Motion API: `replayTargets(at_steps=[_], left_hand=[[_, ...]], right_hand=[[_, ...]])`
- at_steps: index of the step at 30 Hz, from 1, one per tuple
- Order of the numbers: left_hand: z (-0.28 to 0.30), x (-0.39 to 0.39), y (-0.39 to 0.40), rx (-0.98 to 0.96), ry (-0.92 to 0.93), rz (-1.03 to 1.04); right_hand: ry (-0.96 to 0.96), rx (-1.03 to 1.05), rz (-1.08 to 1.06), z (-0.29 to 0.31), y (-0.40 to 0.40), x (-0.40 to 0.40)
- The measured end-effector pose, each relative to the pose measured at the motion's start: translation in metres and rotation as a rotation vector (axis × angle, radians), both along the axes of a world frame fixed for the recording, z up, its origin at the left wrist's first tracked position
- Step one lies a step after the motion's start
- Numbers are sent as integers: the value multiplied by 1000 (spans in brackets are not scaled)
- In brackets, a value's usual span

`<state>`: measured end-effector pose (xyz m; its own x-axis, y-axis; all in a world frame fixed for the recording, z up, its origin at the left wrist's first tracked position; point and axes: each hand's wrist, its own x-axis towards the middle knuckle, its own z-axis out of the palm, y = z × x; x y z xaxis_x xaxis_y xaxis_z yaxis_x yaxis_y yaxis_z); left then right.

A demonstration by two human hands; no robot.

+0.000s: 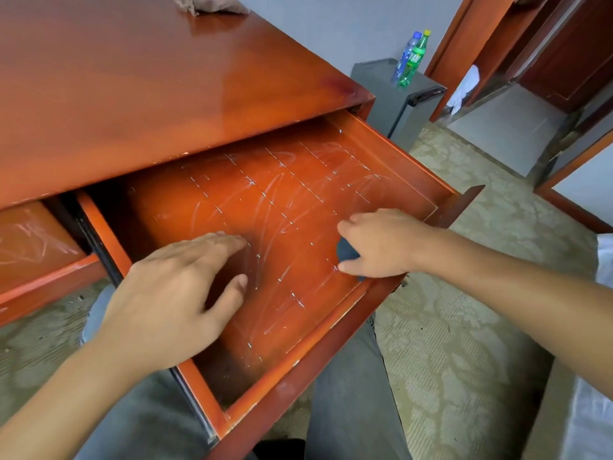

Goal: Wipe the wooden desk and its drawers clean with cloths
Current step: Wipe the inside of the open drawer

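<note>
The reddish wooden desk (139, 81) has its right drawer (292, 363) pulled far out over my lap; the drawer floor is streaked with white smears and scratch lines. My right hand (384, 244) grips a small dark cloth (346, 252) against the drawer floor near the front right corner. Only a bit of that cloth shows under my palm. My left hand (179, 290) hovers over the drawer's left half with fingers straight and holds nothing. A brownish cloth (205, 3) lies on the desk top at the far edge.
A second drawer (36, 247) stands partly out at the left, also smeared. Beyond the desk is a grey cabinet (394, 91) with two plastic bottles (411, 58) on it. Patterned carpet (447, 327) covers the floor, and a doorway (504, 104) opens at the back right.
</note>
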<state>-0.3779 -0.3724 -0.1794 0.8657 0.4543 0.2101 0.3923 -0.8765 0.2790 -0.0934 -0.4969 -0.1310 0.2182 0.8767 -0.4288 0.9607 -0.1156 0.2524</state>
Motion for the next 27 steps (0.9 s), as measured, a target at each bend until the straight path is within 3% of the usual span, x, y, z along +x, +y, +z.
replayTargets(at_steps=[2, 4, 6, 11, 13, 16, 20, 23, 25, 27], left_hand=[[-2, 0, -2, -16, -63, 14], [-5, -2, -2, -66, -171, 38], [-9, -7, 1, -116, -254, 70], [-13, -8, 2, -139, -291, 64], [-14, -7, 0, -152, -322, 78], [-15, -6, -2, -167, -379, 112], [-13, -6, -1, -183, -408, 142], [-14, -9, 0, -188, -408, 147], [-14, -8, -2, -176, -390, 119], [-15, -5, -3, -136, -363, 73]], right_hand=[[256, 2, 84, 4, -1, -44], [636, -22, 19, 1, 0, -76], [782, -30, -24, -4, 4, -84], [502, -15, -209, 12, 10, -4], [473, -10, -255, 16, 9, 12], [544, -58, -154, 12, 12, -27], [823, -141, 52, -1, 26, -118], [953, -143, 61, -6, 24, -142], [914, -130, 27, -5, 17, -131], [742, -103, -13, -3, 13, -107]])
